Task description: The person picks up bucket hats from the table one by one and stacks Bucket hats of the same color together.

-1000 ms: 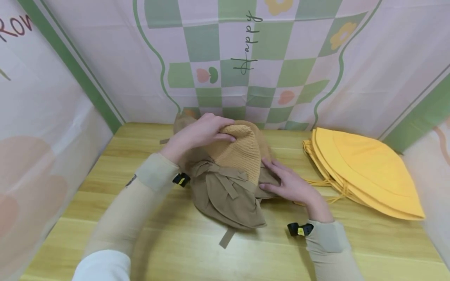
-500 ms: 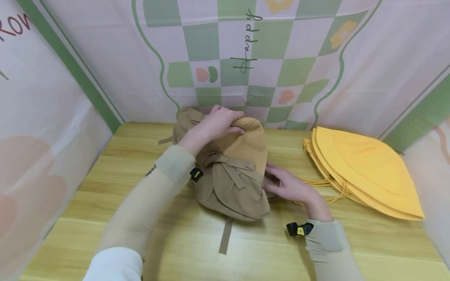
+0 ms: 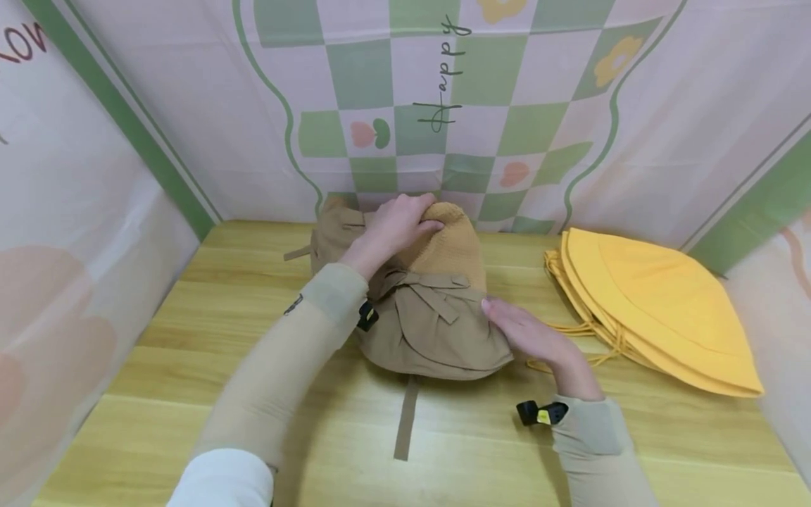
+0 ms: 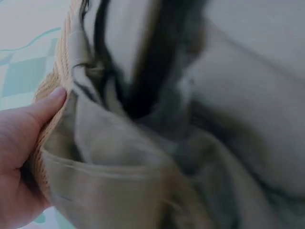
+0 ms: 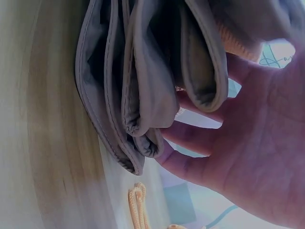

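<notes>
A stack of brown cloth sun hats (image 3: 437, 345), with a bow and a tan woven crown (image 3: 465, 246) on top, lies in the middle of the table. My left hand (image 3: 399, 224) grips the crown near its top, thumb on the near side. In the left wrist view, the thumb presses on the weave beside the folded cloth. At the right end of the brim, my right hand (image 3: 532, 334) rests with its fingers nearly straight. Several layered brim edges (image 5: 147, 95) show in the right wrist view, the fingers reaching behind them.
Several yellow hats (image 3: 665, 303) lie stacked to the right, their yellow cords (image 3: 617, 345) trailing towards the right hand. A brown strip (image 3: 407, 422) extends in front of the brown hats. A patterned cloth wall (image 3: 374, 70) stands close behind.
My left hand has moved right with the woven crown, and the bowed brim has swung right and back, uncovering more of the brown strip. The right hand's fingers now lie along the brim.
</notes>
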The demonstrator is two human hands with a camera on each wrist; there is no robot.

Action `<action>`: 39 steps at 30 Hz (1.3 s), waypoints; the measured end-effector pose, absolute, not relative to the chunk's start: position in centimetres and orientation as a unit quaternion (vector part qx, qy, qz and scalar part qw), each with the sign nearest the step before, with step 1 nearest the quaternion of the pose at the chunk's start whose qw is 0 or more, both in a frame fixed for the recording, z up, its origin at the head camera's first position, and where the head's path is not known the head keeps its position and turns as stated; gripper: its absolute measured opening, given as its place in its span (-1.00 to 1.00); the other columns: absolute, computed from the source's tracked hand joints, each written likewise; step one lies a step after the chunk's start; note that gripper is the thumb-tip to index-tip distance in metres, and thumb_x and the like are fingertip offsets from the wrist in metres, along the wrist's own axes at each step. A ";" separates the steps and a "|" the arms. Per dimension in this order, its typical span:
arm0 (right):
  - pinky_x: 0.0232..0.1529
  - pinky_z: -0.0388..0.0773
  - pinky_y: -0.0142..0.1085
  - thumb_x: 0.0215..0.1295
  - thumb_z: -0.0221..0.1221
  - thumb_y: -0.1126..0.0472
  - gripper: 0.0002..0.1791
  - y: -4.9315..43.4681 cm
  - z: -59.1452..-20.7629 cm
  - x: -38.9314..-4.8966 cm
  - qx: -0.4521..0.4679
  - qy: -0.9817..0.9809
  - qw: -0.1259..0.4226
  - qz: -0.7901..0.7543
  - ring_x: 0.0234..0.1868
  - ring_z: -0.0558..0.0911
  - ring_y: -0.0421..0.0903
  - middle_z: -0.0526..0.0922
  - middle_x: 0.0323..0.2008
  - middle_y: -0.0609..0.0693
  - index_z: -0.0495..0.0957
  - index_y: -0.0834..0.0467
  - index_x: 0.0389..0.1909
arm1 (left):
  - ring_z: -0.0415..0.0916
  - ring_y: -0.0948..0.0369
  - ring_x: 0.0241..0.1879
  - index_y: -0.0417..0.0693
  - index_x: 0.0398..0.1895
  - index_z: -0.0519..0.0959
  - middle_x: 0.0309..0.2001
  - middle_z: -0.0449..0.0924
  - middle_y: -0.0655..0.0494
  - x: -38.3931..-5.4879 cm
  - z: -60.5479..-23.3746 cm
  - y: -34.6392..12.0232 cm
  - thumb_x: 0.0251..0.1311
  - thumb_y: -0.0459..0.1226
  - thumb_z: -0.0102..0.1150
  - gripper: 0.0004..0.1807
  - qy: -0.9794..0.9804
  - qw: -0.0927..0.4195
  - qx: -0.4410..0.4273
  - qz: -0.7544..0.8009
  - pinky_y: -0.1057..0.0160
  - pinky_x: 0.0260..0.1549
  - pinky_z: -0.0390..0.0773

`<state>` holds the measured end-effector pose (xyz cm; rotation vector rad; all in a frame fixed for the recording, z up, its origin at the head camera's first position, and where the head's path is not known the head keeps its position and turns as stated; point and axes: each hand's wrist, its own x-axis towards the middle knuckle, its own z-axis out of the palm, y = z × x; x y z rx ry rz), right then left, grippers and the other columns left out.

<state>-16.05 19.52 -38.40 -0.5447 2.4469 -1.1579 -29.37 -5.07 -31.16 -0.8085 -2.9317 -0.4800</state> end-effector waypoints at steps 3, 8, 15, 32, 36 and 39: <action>0.36 0.33 0.20 0.52 0.03 -0.10 -0.32 19.4 -38.6 -16.1 -0.213 0.889 0.155 -0.374 0.39 0.40 0.30 0.42 0.37 0.29 0.22 0.22 0.48 | 0.61 0.08 -0.11 0.01 0.13 0.47 -0.10 0.66 0.06 -29.4 -31.8 -4.7 0.38 0.10 0.08 -0.54 -0.961 0.042 -0.233 -0.142 0.07 -0.08 0.56; 0.33 0.39 0.15 0.40 0.21 -0.05 -0.31 19.2 -39.0 -16.3 -0.237 0.895 0.123 -0.358 0.35 0.48 0.21 0.50 0.32 0.21 0.28 0.15 0.43 | 0.40 0.01 0.30 0.04 0.38 0.32 0.30 0.44 0.00 -29.4 -32.9 -4.5 0.38 0.20 0.01 -0.34 -0.968 0.071 -0.198 -0.136 -0.07 0.30 0.35; 0.37 0.35 0.14 0.39 0.22 -0.05 -0.29 19.1 -39.1 -16.4 -0.236 0.892 0.122 -0.365 0.39 0.43 0.20 0.46 0.37 0.19 0.26 0.14 0.45 | 0.17 -0.01 0.45 0.07 0.51 0.20 0.46 0.20 -0.05 -28.0 -33.7 -4.9 0.39 0.20 0.01 -0.25 -0.959 0.132 -0.207 -0.139 -0.13 0.34 0.26; 0.40 0.26 0.23 0.37 0.18 -0.22 0.04 18.8 -38.9 -16.2 -0.199 0.908 0.125 -0.347 0.48 0.26 0.29 0.16 0.53 0.26 -0.22 0.03 0.62 | -0.44 -0.20 0.61 0.21 0.63 -0.12 0.63 -0.42 -0.13 -21.5 -36.1 -5.8 0.21 0.45 -0.07 0.06 -0.965 0.016 -0.253 -0.070 -0.33 0.48 -0.11; 0.37 0.24 0.29 0.36 0.18 -0.24 0.22 18.4 -38.5 -16.0 -0.178 0.918 0.123 -0.333 0.46 0.22 0.40 -0.01 0.54 0.41 -0.59 0.00 0.58 | -0.43 -0.23 0.60 0.23 0.64 -0.17 0.63 -0.42 -0.17 -21.8 -36.7 -5.9 0.20 0.45 -0.05 0.08 -0.964 0.002 -0.251 -0.088 -0.36 0.48 -0.13; 0.39 0.20 0.29 0.38 0.21 -0.14 0.21 18.1 -38.3 -15.9 -0.196 0.920 0.103 -0.323 0.47 0.19 0.41 -0.05 0.55 0.42 -0.57 0.07 0.58 | -0.41 -0.24 0.59 0.24 0.64 -0.19 0.62 -0.40 -0.19 -22.0 -36.9 -5.9 0.19 0.46 -0.05 0.09 -0.964 -0.011 -0.248 -0.094 -0.37 0.47 -0.12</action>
